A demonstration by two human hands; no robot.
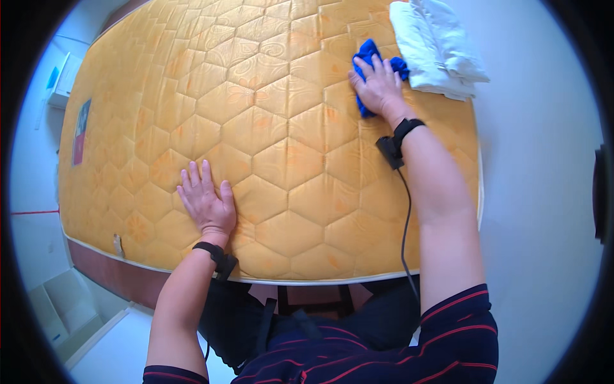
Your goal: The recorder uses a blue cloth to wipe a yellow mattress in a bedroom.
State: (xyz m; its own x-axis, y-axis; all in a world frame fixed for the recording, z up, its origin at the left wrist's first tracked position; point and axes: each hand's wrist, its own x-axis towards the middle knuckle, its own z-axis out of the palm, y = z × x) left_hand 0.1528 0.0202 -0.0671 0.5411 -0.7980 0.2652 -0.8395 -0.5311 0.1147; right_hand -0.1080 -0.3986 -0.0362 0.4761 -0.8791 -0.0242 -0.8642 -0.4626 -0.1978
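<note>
The work surface is a mattress [288,214] with a yellow-orange quilted cover, stitched in hexagons and edged with white piping along the near and right sides. A grey-and-red label [81,133] is fixed toward its left side, and a small pale tag [118,246] sits at the near left edge. A reddish-brown band [115,269] shows below the near left edge. To the right of the mattress extends a plain pale surface [543,211]; a dark object [600,192] is partly visible at the right rim of the view. On the left, a white unit with open compartments [67,307] stands near, a white box-like item [64,80] stands farther off, and a thin red line [35,212] crosses the pale background between them. The blue cloth [365,107] lies crumpled on the far right part of the mattress, under the right hand [378,88]; the right grip is spread, fingers extended and parted over the fabric. Folded white fabric [438,54] occupies the far right corner, immediately right of the blue cloth, and limits space on that side. The left hand [210,203] rests palm down on the left part of the mattress, near side, its grip spread. Each wrist carries a black strap with a module; from the right module [390,152], a dark cable [405,237] runs over the mattress to the near edge, beside the right forearm.
</note>
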